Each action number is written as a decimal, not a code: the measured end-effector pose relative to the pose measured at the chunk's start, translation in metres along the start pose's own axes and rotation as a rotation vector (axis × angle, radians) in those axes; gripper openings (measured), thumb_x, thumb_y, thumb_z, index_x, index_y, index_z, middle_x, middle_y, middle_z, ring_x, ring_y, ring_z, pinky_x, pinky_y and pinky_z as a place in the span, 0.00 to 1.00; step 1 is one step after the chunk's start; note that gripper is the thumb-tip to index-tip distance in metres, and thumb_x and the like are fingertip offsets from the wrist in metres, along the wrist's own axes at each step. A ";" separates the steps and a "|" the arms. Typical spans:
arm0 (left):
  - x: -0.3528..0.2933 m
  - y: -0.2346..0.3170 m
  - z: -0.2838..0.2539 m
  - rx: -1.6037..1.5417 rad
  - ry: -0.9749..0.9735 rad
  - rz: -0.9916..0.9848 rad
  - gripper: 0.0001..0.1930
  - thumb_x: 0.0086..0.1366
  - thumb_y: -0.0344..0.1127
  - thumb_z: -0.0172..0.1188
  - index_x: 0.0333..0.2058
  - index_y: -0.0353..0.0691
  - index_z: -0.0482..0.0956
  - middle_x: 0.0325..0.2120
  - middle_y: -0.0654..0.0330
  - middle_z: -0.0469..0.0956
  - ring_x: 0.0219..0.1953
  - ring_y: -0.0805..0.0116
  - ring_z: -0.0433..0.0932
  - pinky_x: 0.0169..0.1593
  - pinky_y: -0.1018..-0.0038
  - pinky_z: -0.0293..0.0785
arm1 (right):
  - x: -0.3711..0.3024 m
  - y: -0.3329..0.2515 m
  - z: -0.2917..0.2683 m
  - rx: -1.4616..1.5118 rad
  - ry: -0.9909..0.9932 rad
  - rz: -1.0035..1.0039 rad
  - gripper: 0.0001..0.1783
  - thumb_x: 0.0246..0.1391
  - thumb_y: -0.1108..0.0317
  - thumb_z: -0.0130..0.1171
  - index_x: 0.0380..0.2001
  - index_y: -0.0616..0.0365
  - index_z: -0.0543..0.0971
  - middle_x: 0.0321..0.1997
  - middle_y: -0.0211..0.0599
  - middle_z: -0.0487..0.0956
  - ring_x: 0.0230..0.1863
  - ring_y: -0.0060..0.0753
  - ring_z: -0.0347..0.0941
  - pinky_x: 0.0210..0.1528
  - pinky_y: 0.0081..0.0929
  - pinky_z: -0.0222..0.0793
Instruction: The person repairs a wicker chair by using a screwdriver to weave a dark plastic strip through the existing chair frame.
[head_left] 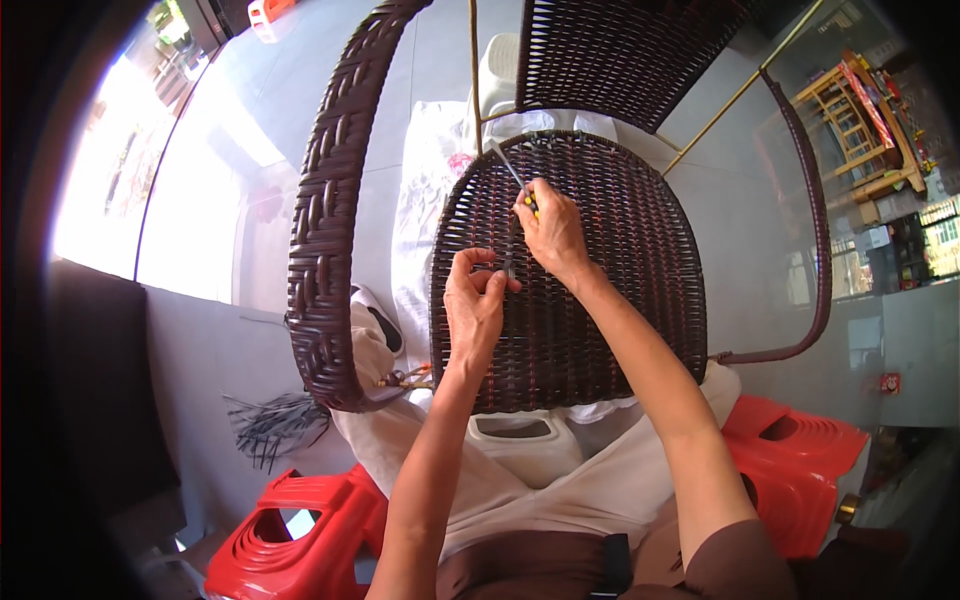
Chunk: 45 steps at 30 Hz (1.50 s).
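Note:
A dark brown woven chair seat (620, 290) lies in front of me, between my knees. Over its far left part, my right hand (553, 228) is closed round the yellow-and-black handle of a screwdriver (513, 170). The metal shaft slants up and left toward the seat's far rim. My left hand (475, 300) is above the left middle of the weave, nearer to me, with thumb and fingers pinched on a short dark strand (509, 266). Whether that strand is joined to the weave I cannot tell.
A thick braided armrest (335, 200) curves up at left, a thinner wrapped one (818, 220) at right. The woven backrest (610, 60) rises at the far side. Red stools (290, 540) flank me. Loose dark strips (280, 425) lie on the floor at left.

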<state>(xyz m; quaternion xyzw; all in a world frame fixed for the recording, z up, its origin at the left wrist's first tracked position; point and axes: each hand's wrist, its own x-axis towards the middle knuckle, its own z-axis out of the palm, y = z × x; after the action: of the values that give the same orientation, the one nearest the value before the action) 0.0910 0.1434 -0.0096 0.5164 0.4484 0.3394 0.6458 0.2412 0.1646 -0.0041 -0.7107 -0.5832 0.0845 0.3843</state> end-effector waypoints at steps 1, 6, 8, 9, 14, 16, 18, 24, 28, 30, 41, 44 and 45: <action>0.000 0.003 0.000 0.081 0.019 0.027 0.12 0.57 0.26 0.52 0.41 0.37 0.66 0.21 0.60 0.78 0.22 0.79 0.70 0.29 0.81 0.65 | 0.006 0.007 0.002 0.035 0.010 -0.006 0.06 0.51 0.73 0.53 0.29 0.63 0.68 0.26 0.49 0.75 0.28 0.48 0.73 0.32 0.41 0.68; 0.007 0.002 0.014 0.286 0.089 0.132 0.12 0.56 0.24 0.51 0.40 0.37 0.66 0.21 0.57 0.79 0.19 0.68 0.74 0.29 0.75 0.67 | 0.031 0.002 -0.006 0.079 0.023 -0.013 0.05 0.50 0.74 0.52 0.29 0.63 0.68 0.23 0.46 0.76 0.25 0.46 0.74 0.29 0.39 0.69; 0.007 0.004 0.017 0.310 0.108 0.143 0.13 0.55 0.24 0.53 0.40 0.36 0.66 0.21 0.54 0.78 0.20 0.63 0.76 0.29 0.71 0.69 | 0.036 0.001 -0.004 0.132 0.078 -0.063 0.03 0.50 0.75 0.51 0.28 0.64 0.69 0.20 0.44 0.76 0.21 0.43 0.74 0.26 0.35 0.70; 0.008 0.003 0.017 0.341 0.138 0.190 0.14 0.55 0.24 0.53 0.40 0.36 0.66 0.20 0.54 0.78 0.20 0.63 0.75 0.29 0.71 0.69 | 0.035 0.000 -0.004 0.235 0.057 -0.014 0.03 0.50 0.75 0.51 0.28 0.64 0.69 0.20 0.43 0.76 0.19 0.38 0.75 0.23 0.32 0.71; 0.011 0.002 0.013 0.355 0.112 0.201 0.16 0.52 0.24 0.56 0.41 0.35 0.66 0.19 0.54 0.77 0.20 0.66 0.75 0.28 0.72 0.69 | 0.036 -0.002 -0.013 0.555 -0.016 0.164 0.03 0.49 0.78 0.54 0.26 0.64 0.70 0.22 0.37 0.76 0.18 0.22 0.74 0.20 0.17 0.72; 0.008 0.007 0.008 0.342 0.057 0.166 0.17 0.52 0.24 0.57 0.41 0.36 0.66 0.20 0.56 0.77 0.22 0.70 0.74 0.30 0.75 0.69 | 0.037 0.002 -0.013 0.631 -0.016 0.181 0.03 0.48 0.80 0.54 0.28 0.64 0.71 0.22 0.35 0.75 0.18 0.22 0.73 0.20 0.16 0.72; 0.007 0.007 0.007 0.324 -0.001 0.138 0.18 0.51 0.25 0.57 0.42 0.36 0.67 0.22 0.59 0.76 0.24 0.74 0.73 0.31 0.78 0.69 | 0.038 0.001 -0.015 0.730 0.000 0.199 0.06 0.46 0.82 0.54 0.30 0.64 0.71 0.22 0.33 0.73 0.18 0.21 0.72 0.19 0.15 0.72; 0.008 0.005 0.013 0.434 0.123 0.234 0.18 0.51 0.24 0.59 0.42 0.38 0.67 0.20 0.58 0.76 0.23 0.71 0.73 0.31 0.76 0.69 | 0.052 -0.013 -0.018 0.682 0.132 0.156 0.07 0.46 0.84 0.47 0.28 0.61 0.68 0.17 0.34 0.71 0.13 0.24 0.72 0.12 0.19 0.67; 0.005 0.005 0.022 0.568 0.195 0.381 0.18 0.51 0.22 0.58 0.42 0.37 0.67 0.20 0.56 0.76 0.21 0.65 0.76 0.29 0.72 0.71 | 0.057 -0.010 -0.018 0.637 0.142 0.126 0.07 0.48 0.83 0.48 0.29 0.60 0.68 0.19 0.35 0.72 0.14 0.25 0.73 0.12 0.20 0.68; 0.005 0.001 0.020 0.446 0.216 0.365 0.17 0.50 0.20 0.59 0.40 0.36 0.69 0.22 0.57 0.76 0.22 0.68 0.76 0.30 0.75 0.72 | 0.058 -0.016 -0.021 0.639 0.152 0.163 0.07 0.48 0.83 0.49 0.29 0.60 0.68 0.19 0.35 0.73 0.14 0.24 0.73 0.12 0.19 0.68; 0.024 0.000 0.007 0.531 0.108 0.330 0.10 0.49 0.27 0.60 0.32 0.34 0.74 0.18 0.58 0.75 0.21 0.70 0.74 0.29 0.75 0.71 | 0.078 -0.025 -0.026 0.593 0.169 0.027 0.07 0.48 0.83 0.47 0.29 0.60 0.70 0.18 0.31 0.72 0.16 0.20 0.73 0.14 0.14 0.69; 0.028 0.003 0.007 0.588 0.099 0.304 0.11 0.48 0.28 0.61 0.32 0.35 0.74 0.17 0.58 0.75 0.20 0.69 0.73 0.28 0.75 0.70 | 0.078 -0.035 -0.029 0.627 0.146 0.035 0.07 0.49 0.83 0.47 0.29 0.60 0.70 0.18 0.31 0.72 0.16 0.20 0.73 0.14 0.14 0.69; 0.029 0.003 0.008 0.622 0.098 0.325 0.11 0.48 0.27 0.61 0.32 0.34 0.73 0.17 0.56 0.74 0.20 0.65 0.73 0.29 0.72 0.69 | 0.078 -0.041 -0.032 0.634 0.150 0.019 0.06 0.49 0.83 0.47 0.29 0.60 0.70 0.18 0.31 0.72 0.16 0.20 0.73 0.14 0.14 0.69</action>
<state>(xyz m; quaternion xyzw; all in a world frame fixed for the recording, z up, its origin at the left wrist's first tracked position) 0.1087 0.1672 -0.0129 0.7359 0.4729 0.3093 0.3729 0.2520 0.2215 0.0696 -0.5651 -0.4913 0.2132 0.6275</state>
